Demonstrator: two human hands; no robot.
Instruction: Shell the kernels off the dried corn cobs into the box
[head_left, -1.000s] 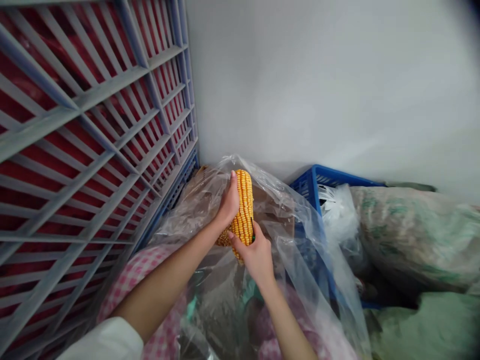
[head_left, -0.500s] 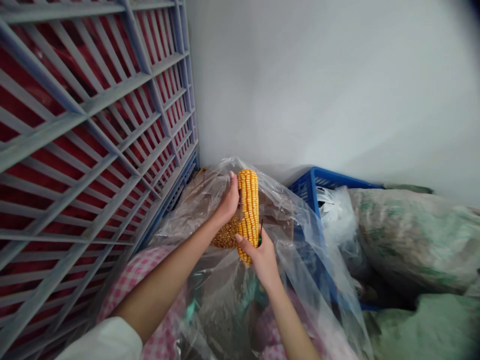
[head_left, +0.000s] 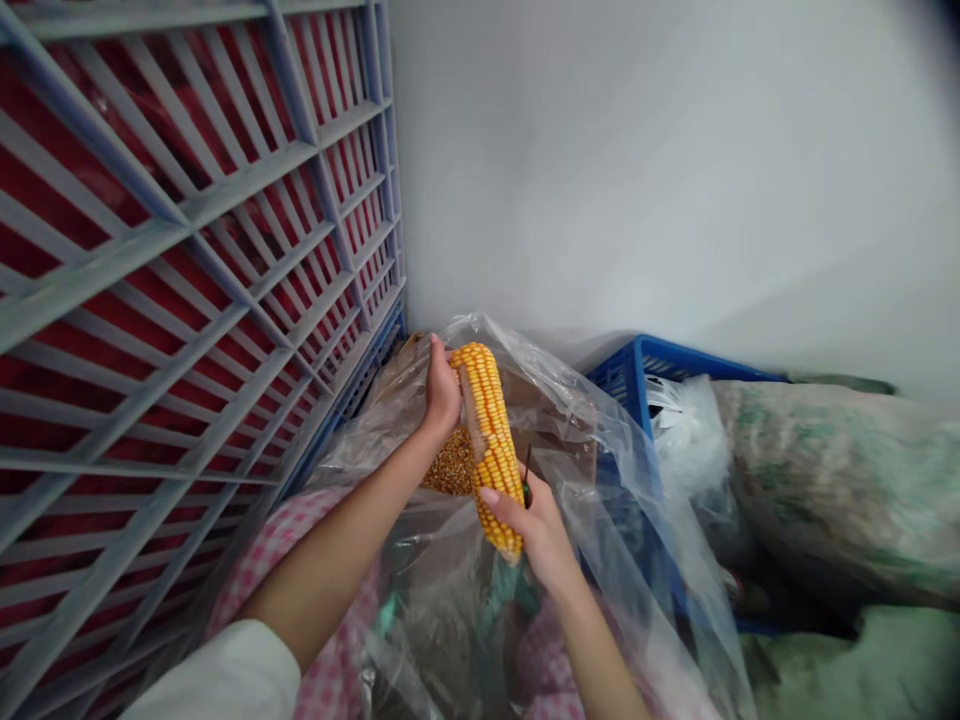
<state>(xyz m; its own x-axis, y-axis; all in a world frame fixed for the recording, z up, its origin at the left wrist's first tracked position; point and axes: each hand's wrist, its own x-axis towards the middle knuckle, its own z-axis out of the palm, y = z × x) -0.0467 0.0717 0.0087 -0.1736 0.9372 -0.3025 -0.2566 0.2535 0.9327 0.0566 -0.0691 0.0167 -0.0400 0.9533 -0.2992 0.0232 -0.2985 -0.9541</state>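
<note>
While the right grip [head_left: 544, 528] is wrapped round the near end of the corn cob [head_left: 493, 435], which slants far-left above the clear plastic [head_left: 442, 550], the left grip [head_left: 444, 395] is basically at the far end, fingers mostly hidden, so can't really tell if it's closed.

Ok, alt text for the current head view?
A right hand holds a partly shelled corn cob and a thin tool; left hand touches the cob's upper end. Below are loose kernels and clear plastic; a blue crate stands right.
</note>
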